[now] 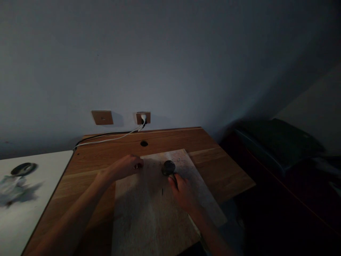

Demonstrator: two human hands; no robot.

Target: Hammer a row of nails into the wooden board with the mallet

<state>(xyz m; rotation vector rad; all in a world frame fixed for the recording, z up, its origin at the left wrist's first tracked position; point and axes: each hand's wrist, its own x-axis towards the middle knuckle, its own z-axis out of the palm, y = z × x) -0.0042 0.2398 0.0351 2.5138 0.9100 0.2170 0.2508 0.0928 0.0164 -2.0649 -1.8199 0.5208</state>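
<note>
My right hand is closed round the handle of a magnifying glass, whose dark round head is over the far part of a pale wooden board. My left hand is at the board's far left edge, its fingers curled together. A small whitish bit shows at those fingertips, too small to name. Between the two hands, nearer to me, a short thin light stick lies on the board. The light is dim, so fine detail is lost.
The board rests on a brown wooden table against the wall. Black and white cables run along its back to a wall socket. To the left, a white table bears a dark round item and crumpled plastic.
</note>
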